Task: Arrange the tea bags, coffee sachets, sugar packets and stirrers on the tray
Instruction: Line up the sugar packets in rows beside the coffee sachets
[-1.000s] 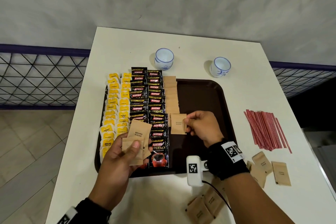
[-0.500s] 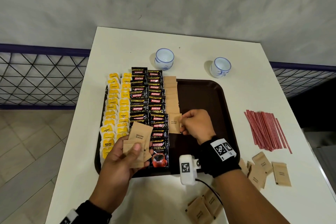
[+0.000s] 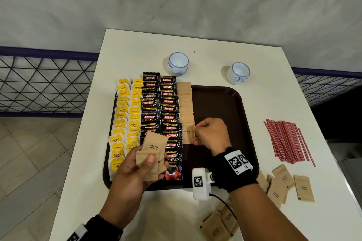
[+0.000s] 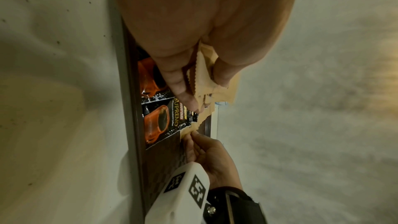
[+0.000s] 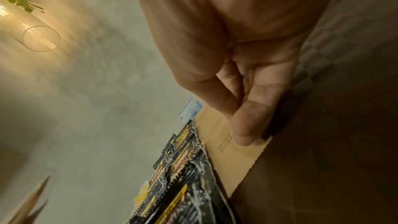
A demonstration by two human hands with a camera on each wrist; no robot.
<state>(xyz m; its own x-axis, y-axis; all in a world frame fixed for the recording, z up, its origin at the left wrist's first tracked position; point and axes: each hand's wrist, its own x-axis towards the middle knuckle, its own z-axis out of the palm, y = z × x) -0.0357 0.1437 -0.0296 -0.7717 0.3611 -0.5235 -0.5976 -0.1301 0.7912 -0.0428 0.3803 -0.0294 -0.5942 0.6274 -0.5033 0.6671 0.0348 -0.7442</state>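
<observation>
A dark brown tray (image 3: 221,103) holds rows of yellow tea bags (image 3: 125,121), black coffee sachets (image 3: 160,107) and a column of brown sugar packets (image 3: 186,100). My right hand (image 3: 197,133) pinches one brown sugar packet (image 3: 187,133) at the near end of that column, low over the tray; its fingertips (image 5: 243,135) press on the packet (image 5: 234,156). My left hand (image 3: 143,162) grips a small stack of sugar packets (image 3: 151,152) above the tray's near left part, seen close in the left wrist view as a stack (image 4: 204,81). Red stirrers (image 3: 288,141) lie on the table right of the tray.
Two white-and-blue cups (image 3: 178,63) (image 3: 239,72) stand behind the tray. Loose sugar packets lie at the near right (image 3: 290,186) and near front (image 3: 217,225) of the white table (image 3: 137,49). A wire fence (image 3: 45,84) runs on both sides.
My right hand has carried its sugar packet left and away, lowering it onto the end of the sugar column. The left hand with its stack has barely moved.
</observation>
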